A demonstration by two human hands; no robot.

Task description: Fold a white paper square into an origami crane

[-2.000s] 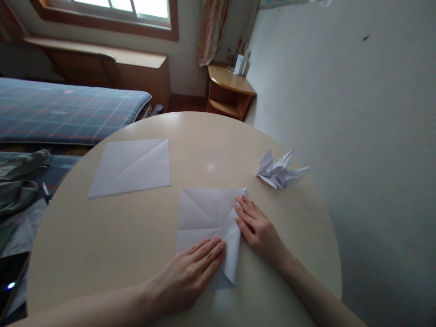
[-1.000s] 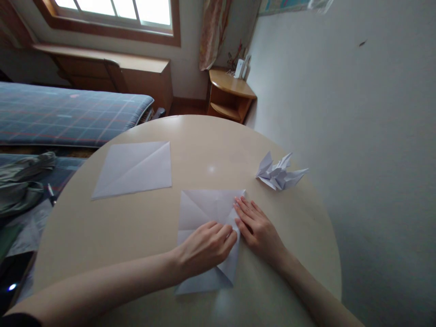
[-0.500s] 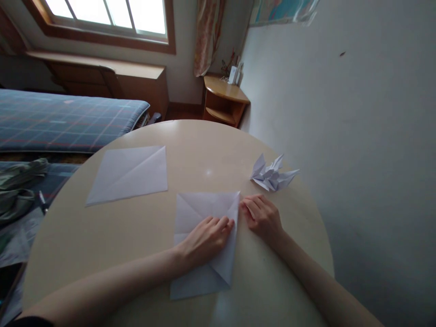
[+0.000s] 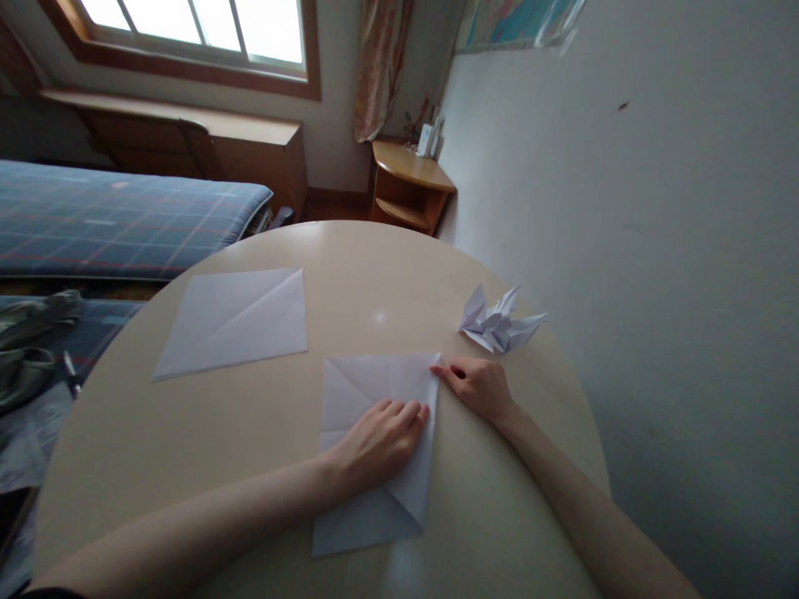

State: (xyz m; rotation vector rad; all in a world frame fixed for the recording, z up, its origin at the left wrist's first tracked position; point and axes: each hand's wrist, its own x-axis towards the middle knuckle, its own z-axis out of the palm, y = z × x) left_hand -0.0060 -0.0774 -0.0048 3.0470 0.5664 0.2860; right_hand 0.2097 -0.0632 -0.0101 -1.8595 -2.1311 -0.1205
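A creased white sheet of paper [image 4: 355,520] lies on the round table before me, a narrow strip folded along its right side. My left hand [image 4: 384,437] rests across its middle, fingers bent and closed, holding it down near the folded strip. At the upper right corner, my right hand [image 4: 474,384] is curled, with a fingertip on the folded edge. The undersides of both hands are hidden. Beyond my right hand stand folded paper figures [image 4: 499,320] with pointed tips, clustered so closely that I cannot separate them.
More white paper [image 4: 243,320] with a diagonal crease lies at the left of the round table [image 4: 187,449]. A white wall [image 4: 687,249] rises close on the right. A bed with a plaid mattress [image 4: 125,220] is beyond the table's left edge; a corner shelf [image 4: 412,166] stands behind.
My right hand has shifted slightly left, and its fingertip now touches the paper's upper right edge. My left hand stays on the sheet.
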